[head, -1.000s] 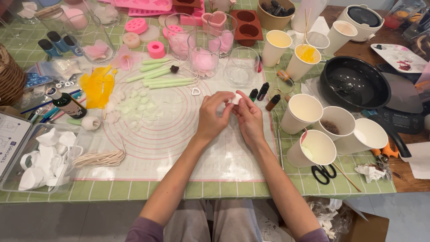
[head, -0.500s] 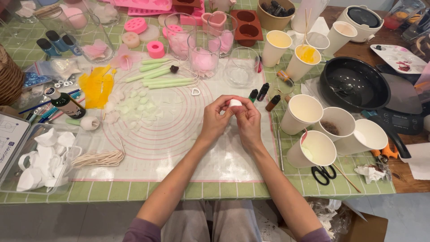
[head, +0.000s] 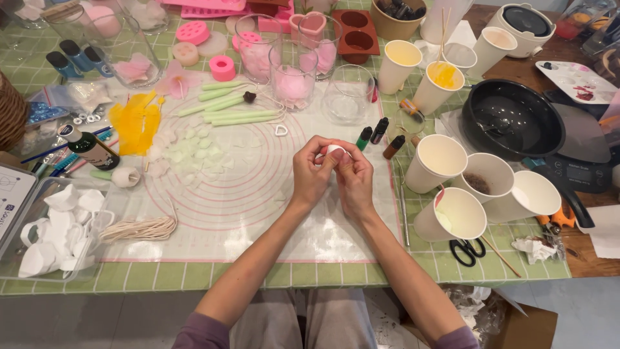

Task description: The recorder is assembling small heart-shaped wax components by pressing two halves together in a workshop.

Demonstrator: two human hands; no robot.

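Both hands up over the middle of the silicone mat [head: 258, 213], the white one with pink circle rings. Left hand [head: 312, 176] and right hand [head: 354, 183] meet at the fingertips, both pinching one small white piece [head: 335, 150] between thumbs and forefingers. It's held clear of the mat, probably so it can be shaped from both sides without sticking.

Landmark = the mat:
- On its upper left: scatter of pale white-green petal pieces [head: 184, 145], laid flat and apart, likely so they don't fuse.
- Above them: green stems [head: 236, 110] in a rough row.
- Just off the left edge: yellow sheet scraps [head: 134, 121], a dark bottle [head: 90, 147] lying on its side with a white label, and a coil of pale wick cord [head: 142, 228].
- Far left: clear plastic tray [head: 19, 271] of white shapes.
- Right edge: three small dropper bottles [head: 379, 136], dark with green, black and brown tops, within easy reach of the right hand.
- Further right: cluster of white paper cups [head: 478, 190], black scissors [head: 466, 251], black pan [head: 513, 119].
- Behind the mat: glass tumblers [head: 294, 71], some with pink fill, and pink moulds [head: 194, 32].

Everything sits on a desk with a green check cloth [head: 323, 274].
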